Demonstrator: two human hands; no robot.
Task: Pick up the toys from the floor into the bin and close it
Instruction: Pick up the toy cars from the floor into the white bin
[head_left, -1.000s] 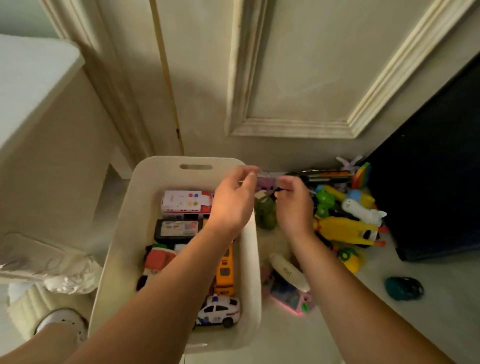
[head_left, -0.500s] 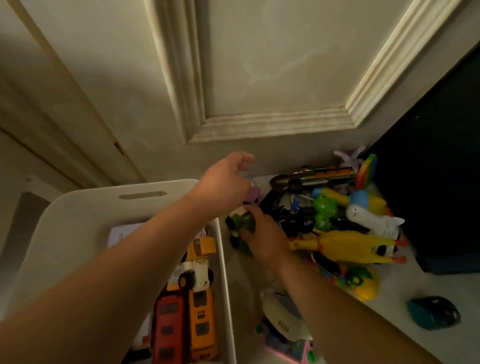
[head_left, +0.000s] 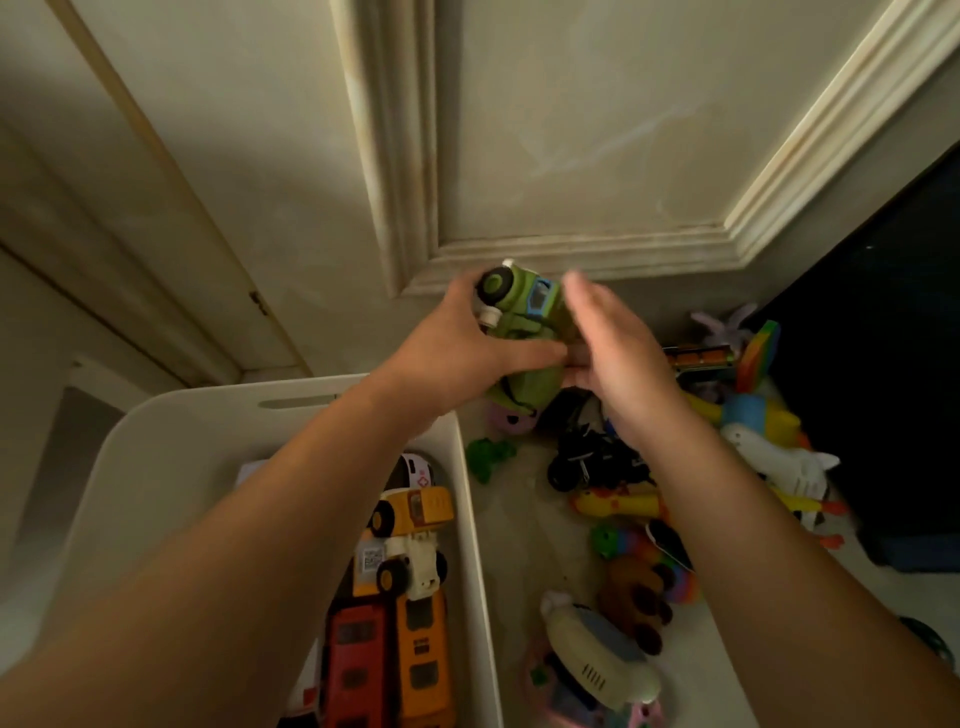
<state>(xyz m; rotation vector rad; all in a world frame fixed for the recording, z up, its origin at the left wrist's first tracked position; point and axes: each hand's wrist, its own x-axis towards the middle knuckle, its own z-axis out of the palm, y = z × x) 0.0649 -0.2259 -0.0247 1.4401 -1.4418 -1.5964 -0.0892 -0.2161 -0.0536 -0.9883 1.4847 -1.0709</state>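
A green toy truck (head_left: 522, 306) with a black wheel is lifted above the floor, between both hands. My left hand (head_left: 457, 348) grips its left side and underside. My right hand (head_left: 618, 358) presses flat against its right side, fingers extended and blurred. The white bin (head_left: 171, 441) stands open at lower left and holds a yellow truck (head_left: 415, 512), a white vehicle (head_left: 410, 566), a red bus (head_left: 358, 665) and an orange bus (head_left: 423, 660). More toys lie on the floor to the right: a black motorcycle (head_left: 592, 462), a yellow rubber chicken (head_left: 613, 504), a white animal figure (head_left: 779, 462).
A panelled door (head_left: 571, 130) rises right behind the toys. A dark piece of furniture (head_left: 893, 338) bounds the right side. A green frog (head_left: 488, 457), a brown plush (head_left: 639, 603) and a white-and-pink gadget (head_left: 592, 670) lie beside the bin wall. No bin lid is visible.
The green truck has come up off the floor from under my right hand. Both hands now hold it higher, in front of the door. The camera has moved closer.
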